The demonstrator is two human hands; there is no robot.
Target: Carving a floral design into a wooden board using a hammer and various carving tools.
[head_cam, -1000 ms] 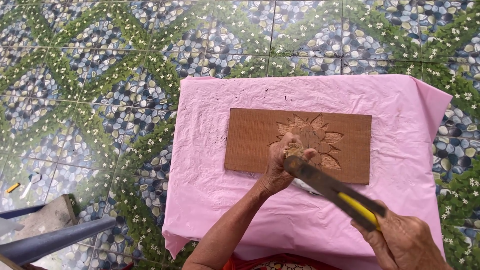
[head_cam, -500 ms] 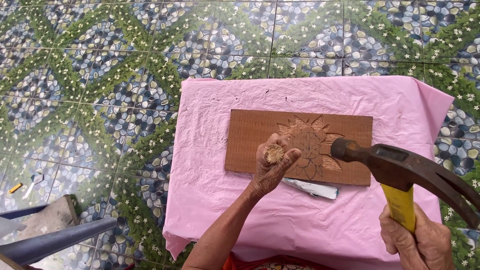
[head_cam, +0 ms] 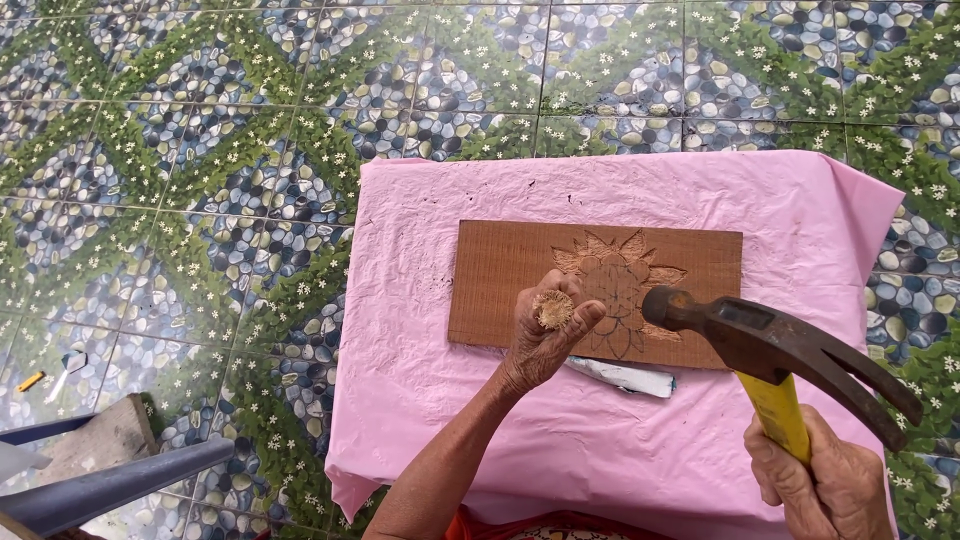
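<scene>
A brown wooden board with a carved flower lies on a table under a pink cloth. My left hand grips a wooden-handled chisel, its frayed top showing, set on the board beside the flower. My right hand holds a claw hammer by its yellow handle, the dark head raised to the right of the chisel top, apart from it. The chisel's blade is hidden under my hand.
A white-wrapped flat tool lies on the cloth just below the board. The floor is pebble-patterned tile. A grey bar and a stone block sit at the lower left. Small yellow and white bits lie on the floor.
The hammer swung up off the chisel from one second ago and now hangs a little lower and closer to the chisel than half a second ago. My left hand stays put.
</scene>
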